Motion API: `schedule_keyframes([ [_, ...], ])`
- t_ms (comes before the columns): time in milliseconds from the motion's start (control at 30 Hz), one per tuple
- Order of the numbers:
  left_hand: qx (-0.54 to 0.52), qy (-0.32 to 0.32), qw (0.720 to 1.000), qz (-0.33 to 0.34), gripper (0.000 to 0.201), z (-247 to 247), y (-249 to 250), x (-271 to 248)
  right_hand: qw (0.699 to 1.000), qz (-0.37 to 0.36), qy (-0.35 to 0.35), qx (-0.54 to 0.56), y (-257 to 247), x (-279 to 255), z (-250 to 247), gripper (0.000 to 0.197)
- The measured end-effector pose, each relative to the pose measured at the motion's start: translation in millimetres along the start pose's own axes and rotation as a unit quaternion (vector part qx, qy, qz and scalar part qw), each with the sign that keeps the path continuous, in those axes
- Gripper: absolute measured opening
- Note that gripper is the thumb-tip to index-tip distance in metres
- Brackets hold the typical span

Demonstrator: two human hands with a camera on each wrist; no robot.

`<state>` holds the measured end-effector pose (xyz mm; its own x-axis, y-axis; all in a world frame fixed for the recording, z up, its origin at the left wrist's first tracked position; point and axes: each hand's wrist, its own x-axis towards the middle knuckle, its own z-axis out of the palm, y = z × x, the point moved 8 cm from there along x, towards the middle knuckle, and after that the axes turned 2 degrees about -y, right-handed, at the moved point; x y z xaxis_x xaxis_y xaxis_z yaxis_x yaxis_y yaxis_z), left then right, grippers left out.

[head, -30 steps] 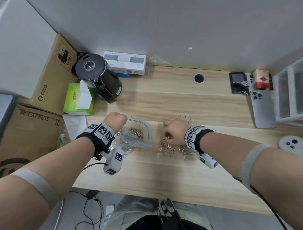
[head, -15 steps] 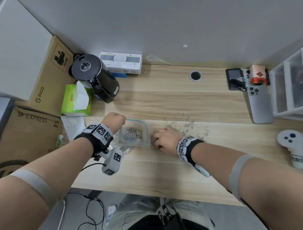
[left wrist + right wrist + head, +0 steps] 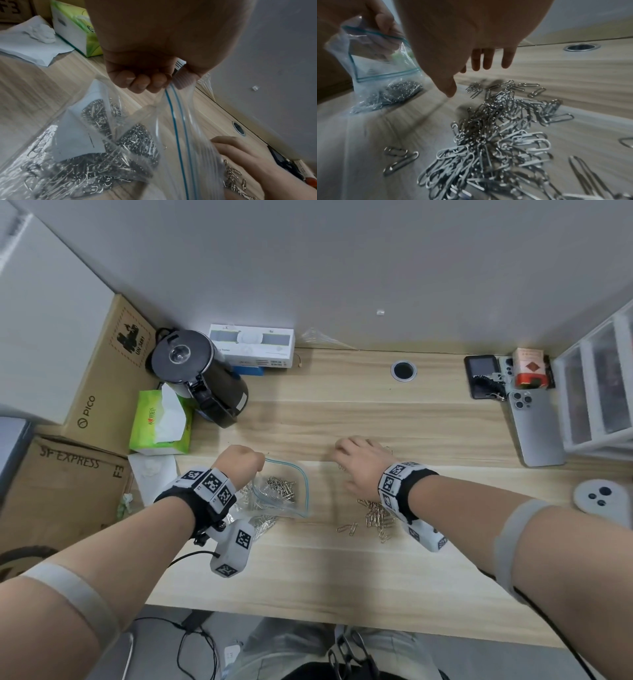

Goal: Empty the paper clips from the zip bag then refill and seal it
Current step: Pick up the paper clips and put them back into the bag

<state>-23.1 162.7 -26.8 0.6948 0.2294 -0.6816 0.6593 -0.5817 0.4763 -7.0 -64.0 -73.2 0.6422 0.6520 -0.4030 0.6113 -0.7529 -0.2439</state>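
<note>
Refilling: my left hand [image 3: 239, 463] grips the zip bag [image 3: 284, 491] open; my right hand [image 3: 359, 465], fingers spread, must scoop the paper clips [image 3: 376, 515] at its 6 o'clock.

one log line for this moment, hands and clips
phase: refilling | left hand: pinching zip bag rim, unsealed | right hand: open over loose paper clips | table

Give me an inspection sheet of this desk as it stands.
Surface: wooden desk with a grommet hole.
Job's things: zip bag open, part filled with clips; loose clips heaped on the desk.
Clutter: kettle, tissue box, white box, phone, controller.
Hands: left hand grips the bag's rim; right hand open above the clips.
Cables: black cables on the floor.
Surroundings: cardboard boxes, drawer unit, grey wall.
</note>
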Motion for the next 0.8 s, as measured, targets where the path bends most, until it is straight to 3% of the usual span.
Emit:
schedule_keyframes([
  [100,0.007,-0.002,1.0,0.005,0.013,0.2,-0.8,1.7,0.999,0.005,-0.029,-0.025,1.7,-0.3,11.1,0.049],
  [333,0.015,-0.014,1.0,0.008,0.014,6.3,7.5,-0.2,1.0,0.008,-0.024,-0.012,21.8,-23.4,13.3,0.033],
  [467,0.027,-0.024,0.999,0.019,0.016,12.3,14.5,-0.3,0.991,0.109,0.047,0.06,51.2,-26.1,-2.1,0.048],
  [533,0.032,-0.028,0.999,0.026,0.018,16.2,18.0,0.5,0.983,0.154,0.033,0.089,62.0,-28.8,3.9,0.056],
  [800,0.085,-0.038,0.995,0.03,0.027,33.7,24.7,11.3,0.994,0.084,-0.017,0.068,42.7,-51.3,23.7,0.043],
])
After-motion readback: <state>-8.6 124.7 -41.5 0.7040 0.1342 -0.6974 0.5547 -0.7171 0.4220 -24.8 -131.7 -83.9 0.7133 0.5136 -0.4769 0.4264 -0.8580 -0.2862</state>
